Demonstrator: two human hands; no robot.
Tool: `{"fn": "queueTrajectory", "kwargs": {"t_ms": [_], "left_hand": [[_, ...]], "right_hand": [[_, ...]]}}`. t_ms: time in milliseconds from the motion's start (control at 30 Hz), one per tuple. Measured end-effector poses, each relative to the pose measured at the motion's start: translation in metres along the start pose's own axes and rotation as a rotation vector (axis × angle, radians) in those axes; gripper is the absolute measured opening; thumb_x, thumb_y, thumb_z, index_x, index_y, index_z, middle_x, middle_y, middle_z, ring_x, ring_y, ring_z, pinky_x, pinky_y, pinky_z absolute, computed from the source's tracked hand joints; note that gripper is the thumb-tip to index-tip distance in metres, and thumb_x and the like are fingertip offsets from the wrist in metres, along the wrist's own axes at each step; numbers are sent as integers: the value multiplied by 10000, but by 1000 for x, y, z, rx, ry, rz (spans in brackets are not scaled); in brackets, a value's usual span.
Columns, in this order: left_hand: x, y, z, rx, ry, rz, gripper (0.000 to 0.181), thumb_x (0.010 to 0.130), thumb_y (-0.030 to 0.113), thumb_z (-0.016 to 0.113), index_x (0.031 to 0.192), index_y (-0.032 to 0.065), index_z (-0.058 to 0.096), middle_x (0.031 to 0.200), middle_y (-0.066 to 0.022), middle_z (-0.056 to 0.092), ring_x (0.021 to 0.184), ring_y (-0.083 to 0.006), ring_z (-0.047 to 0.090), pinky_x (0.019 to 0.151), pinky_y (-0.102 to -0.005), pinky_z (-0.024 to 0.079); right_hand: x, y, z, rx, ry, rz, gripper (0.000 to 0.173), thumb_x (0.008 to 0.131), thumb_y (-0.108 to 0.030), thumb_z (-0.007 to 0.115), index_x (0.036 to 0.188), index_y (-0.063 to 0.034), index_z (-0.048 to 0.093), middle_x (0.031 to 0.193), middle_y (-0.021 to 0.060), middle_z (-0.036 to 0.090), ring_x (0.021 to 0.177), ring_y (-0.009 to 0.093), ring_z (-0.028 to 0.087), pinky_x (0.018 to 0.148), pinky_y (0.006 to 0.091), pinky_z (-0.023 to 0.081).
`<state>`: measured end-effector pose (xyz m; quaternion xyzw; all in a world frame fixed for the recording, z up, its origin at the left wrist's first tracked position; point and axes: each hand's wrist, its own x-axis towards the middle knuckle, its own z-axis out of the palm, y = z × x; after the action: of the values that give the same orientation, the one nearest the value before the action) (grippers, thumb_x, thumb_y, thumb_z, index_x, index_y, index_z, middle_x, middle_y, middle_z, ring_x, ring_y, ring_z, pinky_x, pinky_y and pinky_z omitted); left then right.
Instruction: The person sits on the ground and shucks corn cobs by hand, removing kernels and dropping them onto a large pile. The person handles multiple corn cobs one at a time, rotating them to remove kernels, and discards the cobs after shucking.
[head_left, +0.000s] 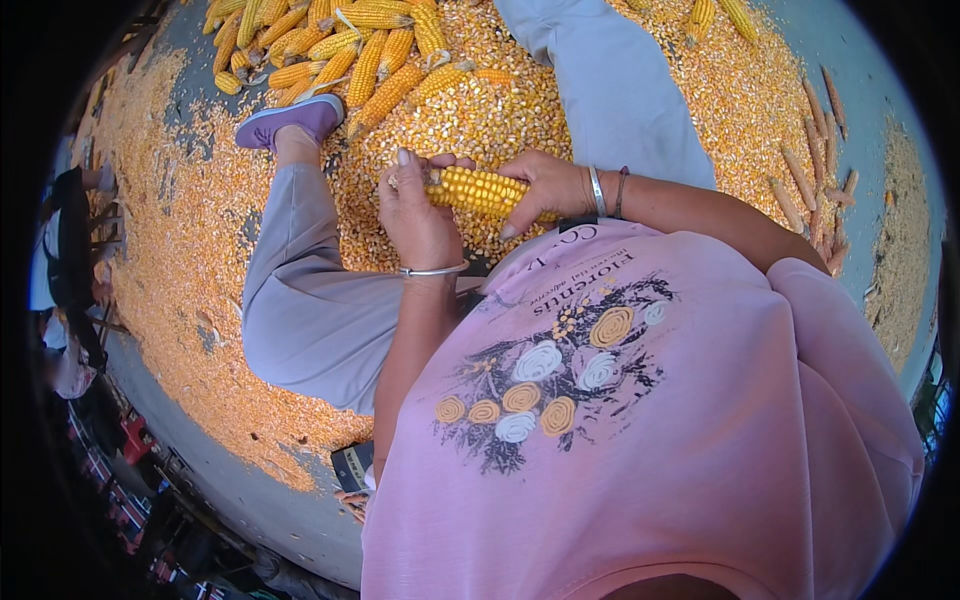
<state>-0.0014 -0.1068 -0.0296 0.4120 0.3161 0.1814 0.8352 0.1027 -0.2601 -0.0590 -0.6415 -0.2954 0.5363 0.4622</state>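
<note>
A yellow ear of dried corn lies across my lap side, held between both hands above loose kernels. My left hand, with a metal bangle at its wrist, grips the ear's left end, thumb raised. The right end is in my right hand, its thumb along the near side; a silver bracelet and a dark cord circle that wrist. Fingers hide both ends of the ear. Beyond my hands, a heap of unshelled corn ears rests on loose corn kernels.
Shelled kernels spread over the grey floor on both sides of my outstretched legs. Several bare corncobs lie at the right. Two more ears are at the top. Other people are at the far left edge, partly blurred.
</note>
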Motion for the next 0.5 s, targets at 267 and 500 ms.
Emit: {"fn": "queueTrajectory", "kwargs": {"t_ms": [267,500], "left_hand": [[0,1,-11,-113,-174,-59,264,1020,221,410,1199,47,495,1161,-214,617,1141,-386,574,1009,-524,427],[-3,1,-2,-92,-171,-3,221,1005,131,397,1193,27,448,1117,-221,619,1096,-336,585,959,-457,463]], "right_hand": [[-7,-14,-7,93,-43,32,313,734,-248,814,853,-9,650,698,25,621,577,88,569,507,248,458],[9,-9,-12,-200,26,-7,567,963,-552,505,864,-4,610,746,23,572,747,95,502,715,293,435]]}}
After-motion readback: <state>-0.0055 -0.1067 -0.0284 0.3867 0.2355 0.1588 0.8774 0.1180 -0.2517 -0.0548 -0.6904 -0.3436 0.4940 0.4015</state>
